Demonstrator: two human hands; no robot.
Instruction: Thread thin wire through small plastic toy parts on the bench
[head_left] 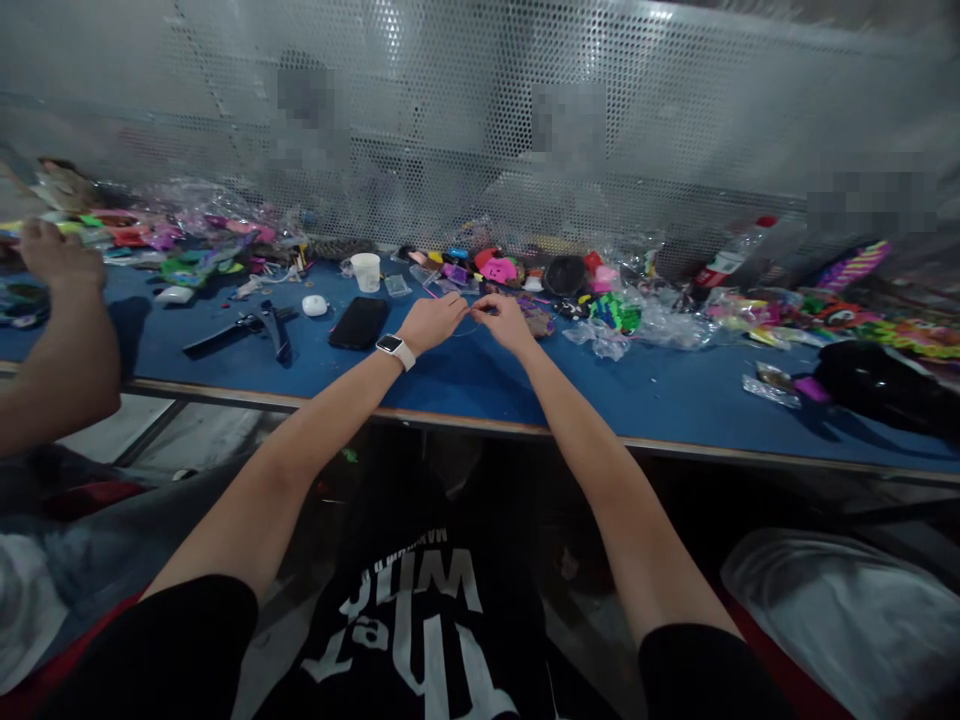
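long blue worktable (pixel 465 385), wooden edge; perforated metal screen (pixel 465 110) behind, glare top right.

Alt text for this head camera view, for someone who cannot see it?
A person's left hand and right hand meet over a blue table, pinching something too thin to identify. A black phone lies beside them, with colourful trinkets behind.

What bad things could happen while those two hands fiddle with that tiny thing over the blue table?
The small piece pinched between the left hand and right hand is tiny; if dropped, it might get lost among the colourful clutter. The left wrist sits close to the black phone, so a sideways move could nudge it. The white cup just behind could perhaps be tipped by a reach.
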